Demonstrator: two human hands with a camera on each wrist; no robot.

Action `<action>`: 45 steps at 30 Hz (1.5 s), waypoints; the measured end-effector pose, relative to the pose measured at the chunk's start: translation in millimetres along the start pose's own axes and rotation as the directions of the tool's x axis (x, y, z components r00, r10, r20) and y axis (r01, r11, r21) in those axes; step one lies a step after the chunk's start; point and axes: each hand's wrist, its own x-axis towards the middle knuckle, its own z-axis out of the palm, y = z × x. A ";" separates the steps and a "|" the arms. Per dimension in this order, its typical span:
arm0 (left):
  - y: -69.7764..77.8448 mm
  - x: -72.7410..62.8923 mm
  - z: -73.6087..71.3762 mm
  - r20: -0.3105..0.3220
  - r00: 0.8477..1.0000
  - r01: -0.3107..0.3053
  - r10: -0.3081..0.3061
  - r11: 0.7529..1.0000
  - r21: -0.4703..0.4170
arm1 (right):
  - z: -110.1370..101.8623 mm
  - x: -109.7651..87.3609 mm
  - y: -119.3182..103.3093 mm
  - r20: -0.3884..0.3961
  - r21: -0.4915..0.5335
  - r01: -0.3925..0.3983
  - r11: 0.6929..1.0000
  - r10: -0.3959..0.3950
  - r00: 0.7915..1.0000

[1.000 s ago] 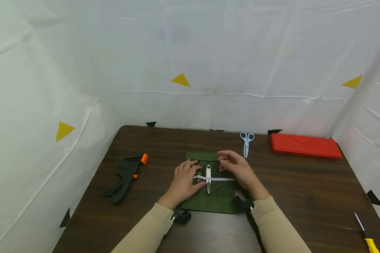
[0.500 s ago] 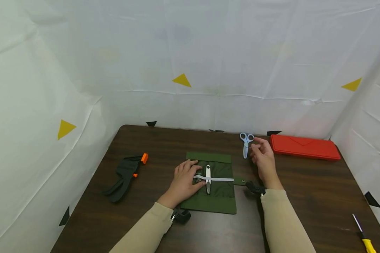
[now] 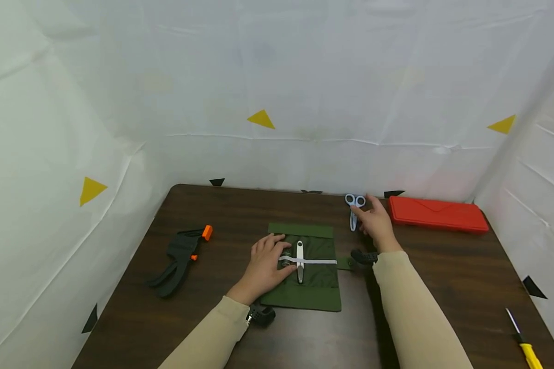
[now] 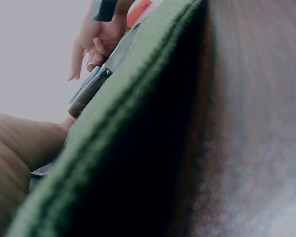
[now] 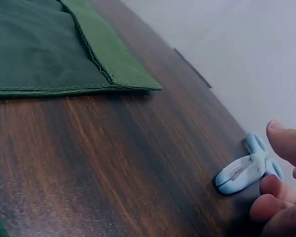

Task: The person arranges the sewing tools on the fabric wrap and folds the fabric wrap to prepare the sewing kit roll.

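Note:
An unrolled green cloth pouch (image 3: 301, 302) lies mid-table, a white elastic band across it. Under the band sit a silver-white handled tool (image 3: 300, 251), its kind unclear, and a small dark roll (image 3: 286, 256). My left hand (image 3: 265, 264) rests on the pouch's left side, fingers spread loosely by the roll and thumb near the silver-white tool. At the back of the table lie light-blue scissors (image 3: 353, 218), also seen in the right wrist view. Over and just right of them is my right hand (image 3: 376, 224); its thumb and fingers stand apart, with nothing held between them.
A red case (image 3: 436, 214) lies at the back right. A dark clamp with orange tips (image 3: 179, 264) is on the left, and a yellow-handled screwdriver (image 3: 528, 351) at the front right. White sheeting (image 3: 304, 164) hangs behind the table.
My right hand has left the pouch, swung right and back past the scissors, then come left over them. The left hand stays on the pouch.

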 end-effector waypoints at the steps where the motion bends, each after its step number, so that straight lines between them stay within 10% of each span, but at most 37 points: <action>1: 0.3 0.4 -0.9 -0.001 1.000 0.003 -0.003 1.000 0.000 | -0.2 1.4 -0.9 0.005 -0.005 0.004 1.000 -0.004 1.000; 19: -0.8 3.8 2.8 -0.001 1.000 0.011 -0.011 1.000 0.004 | -4.1 13.7 -2.4 0.024 -0.254 -0.003 0.967 0.009 1.000; 45: 0.8 6.3 -0.4 -0.010 1.000 0.004 -0.004 1.000 0.004 | 3.4 1.1 12.3 -0.093 0.044 0.145 0.988 -0.140 0.986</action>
